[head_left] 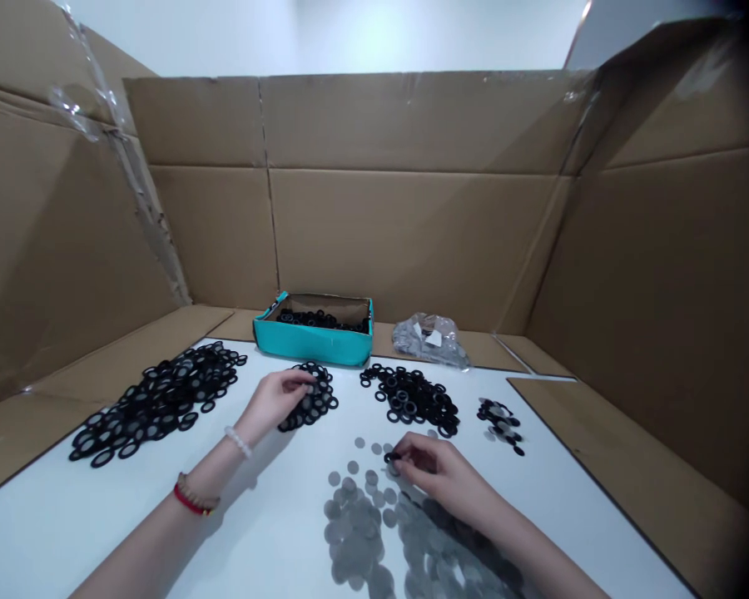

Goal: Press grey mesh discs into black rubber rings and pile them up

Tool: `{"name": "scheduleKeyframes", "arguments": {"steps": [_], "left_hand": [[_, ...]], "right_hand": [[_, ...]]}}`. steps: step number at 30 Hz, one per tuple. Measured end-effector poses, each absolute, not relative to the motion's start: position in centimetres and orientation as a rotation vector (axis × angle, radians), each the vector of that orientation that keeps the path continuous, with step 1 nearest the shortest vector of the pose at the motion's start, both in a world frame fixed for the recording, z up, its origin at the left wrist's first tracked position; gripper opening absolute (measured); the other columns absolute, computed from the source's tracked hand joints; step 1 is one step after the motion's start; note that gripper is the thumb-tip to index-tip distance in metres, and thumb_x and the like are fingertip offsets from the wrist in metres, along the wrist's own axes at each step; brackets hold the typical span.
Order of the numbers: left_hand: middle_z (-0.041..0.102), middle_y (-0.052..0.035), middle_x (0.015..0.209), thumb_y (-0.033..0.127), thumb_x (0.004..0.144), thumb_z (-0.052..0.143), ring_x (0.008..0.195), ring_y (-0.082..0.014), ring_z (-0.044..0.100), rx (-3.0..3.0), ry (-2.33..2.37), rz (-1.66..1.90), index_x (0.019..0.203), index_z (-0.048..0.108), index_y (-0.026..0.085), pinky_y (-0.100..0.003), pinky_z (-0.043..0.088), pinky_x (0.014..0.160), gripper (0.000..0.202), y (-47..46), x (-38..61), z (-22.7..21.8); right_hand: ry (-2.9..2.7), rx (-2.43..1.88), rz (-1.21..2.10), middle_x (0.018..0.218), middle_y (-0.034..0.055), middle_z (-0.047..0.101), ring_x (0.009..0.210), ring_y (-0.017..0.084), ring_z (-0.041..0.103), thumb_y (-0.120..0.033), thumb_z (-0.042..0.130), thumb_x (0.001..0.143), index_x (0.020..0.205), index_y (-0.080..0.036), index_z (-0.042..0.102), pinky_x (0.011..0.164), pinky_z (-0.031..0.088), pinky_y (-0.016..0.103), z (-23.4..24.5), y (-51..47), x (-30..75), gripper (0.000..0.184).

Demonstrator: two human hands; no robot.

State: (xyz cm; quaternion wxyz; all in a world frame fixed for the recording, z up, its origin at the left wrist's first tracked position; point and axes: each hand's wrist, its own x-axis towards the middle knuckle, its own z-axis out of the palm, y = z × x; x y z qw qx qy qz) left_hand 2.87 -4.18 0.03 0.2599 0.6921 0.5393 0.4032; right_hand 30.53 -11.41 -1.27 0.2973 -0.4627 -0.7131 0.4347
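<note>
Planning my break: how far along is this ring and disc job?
Seemingly done: the big pile of rings with grey centres at left. In hand: the right hand pinches a black ring by the grey discs; the left hand touches a small ring pile. Left: many discs, the middle ring pile and the teal box of rings.

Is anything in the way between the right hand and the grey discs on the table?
Nothing visible stands between them. The right hand is already at the far edge of the grey discs, its fingertips pinching a black ring just above them.
</note>
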Motion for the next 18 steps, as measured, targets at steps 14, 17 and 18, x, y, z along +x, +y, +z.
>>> {"name": "scheduleKeyframes", "arguments": {"steps": [14,17,18], "left_hand": [[0.024,-0.0095,0.147,0.048,0.072,0.062,0.133,-0.0348,0.019,2.616,1.468,0.698,0.135,0.035,0.028,-0.055,0.021,0.106,0.071,-5.4,2.2,-1.1],[0.027,-0.013,0.146,0.047,0.078,0.054,0.131,-0.0328,0.024,2.685,1.491,0.662,0.136,0.033,0.022,-0.053,0.022,0.106,0.067,-5.0,2.5,-2.6],[0.027,-0.0134,0.145,0.047,0.08,0.052,0.131,-0.0316,0.026,2.689,1.505,0.672,0.136,0.033,0.02,-0.051,0.022,0.106,0.065,-4.8,2.5,-2.9]], "right_hand": [[-1.942,-1.187,1.169,0.072,0.0022,0.059,0.068,0.016,0.054,-0.032,0.054,0.08,0.079,-0.016,0.059,0.063,0.042,0.025,-1.3,-11.9,30.3,0.017],[-1.961,-1.168,1.165,0.075,0.0026,0.06,0.071,0.016,0.055,-0.032,0.053,0.081,0.079,-0.016,0.059,0.065,0.042,0.026,-1.1,-12.2,30.3,0.016],[-1.969,-1.163,1.164,0.075,0.0026,0.06,0.071,0.016,0.055,-0.032,0.053,0.081,0.079,-0.017,0.059,0.065,0.042,0.026,-1.0,-12.3,30.2,0.016]]}}
